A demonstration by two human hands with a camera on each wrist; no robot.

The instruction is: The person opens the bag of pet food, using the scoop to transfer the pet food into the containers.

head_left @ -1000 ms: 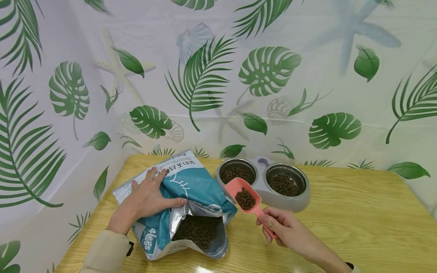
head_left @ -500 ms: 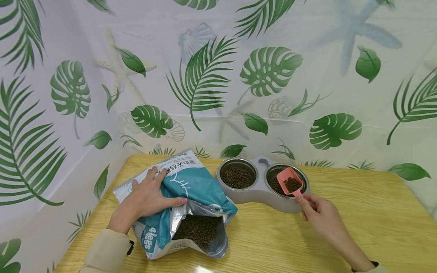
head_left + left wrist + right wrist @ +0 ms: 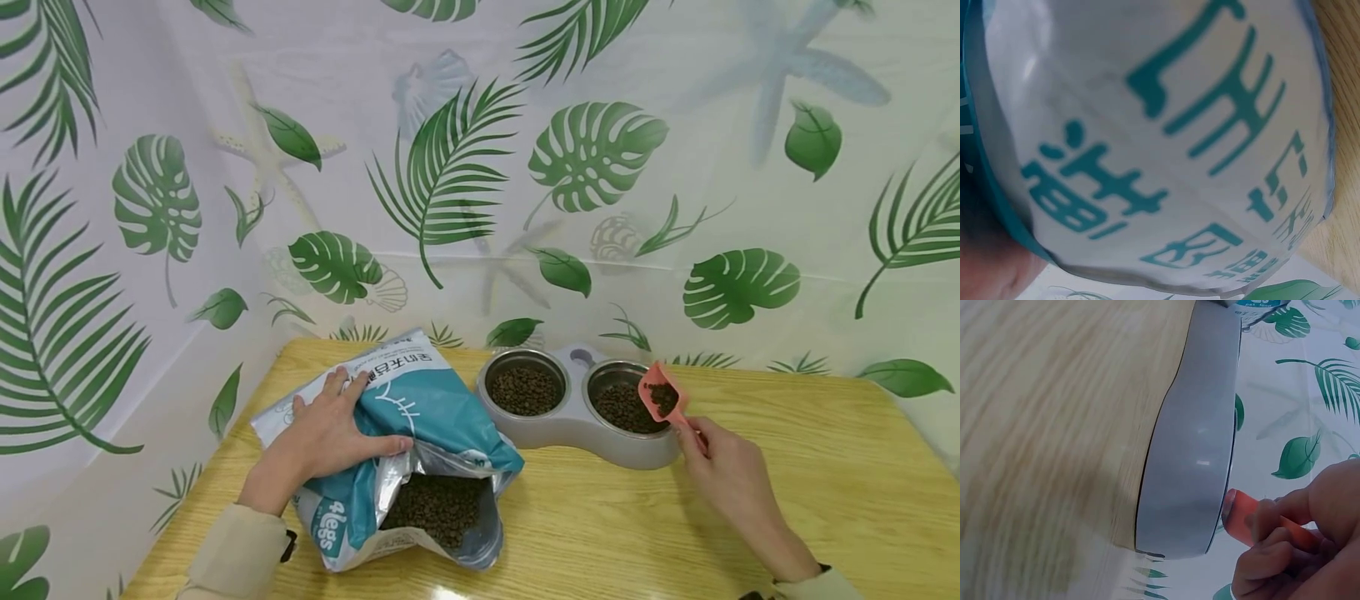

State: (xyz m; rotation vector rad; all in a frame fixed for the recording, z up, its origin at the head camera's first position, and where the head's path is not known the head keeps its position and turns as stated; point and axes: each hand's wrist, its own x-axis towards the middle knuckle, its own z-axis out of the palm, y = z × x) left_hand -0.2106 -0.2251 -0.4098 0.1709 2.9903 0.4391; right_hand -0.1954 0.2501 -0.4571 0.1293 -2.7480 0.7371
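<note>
My right hand [image 3: 723,467] grips the handle of a pink scoop [image 3: 654,377], which is tilted over the right edge of the right metal bowl [image 3: 617,400]. Brown kibble lies in the scoop and in that bowl. The left metal bowl [image 3: 523,382] also holds kibble, and both sit in a grey double stand [image 3: 581,437]. On the left, a teal and white pet food bag [image 3: 431,408] lies on its side, its mouth towards me with kibble inside. My left hand [image 3: 330,429] rests on it with spread fingers. In the right wrist view, fingers hold the scoop [image 3: 1244,519] beside the stand's grey side.
The wooden table [image 3: 795,475] extends to the right of the stand and in front of it. A white cloth [image 3: 480,208] printed with green leaves hangs behind the table and along its left side.
The scoop moved right from in front of the left bowl to the right bowl, then on to its right edge, tilting. My left hand and the bag stayed in place.
</note>
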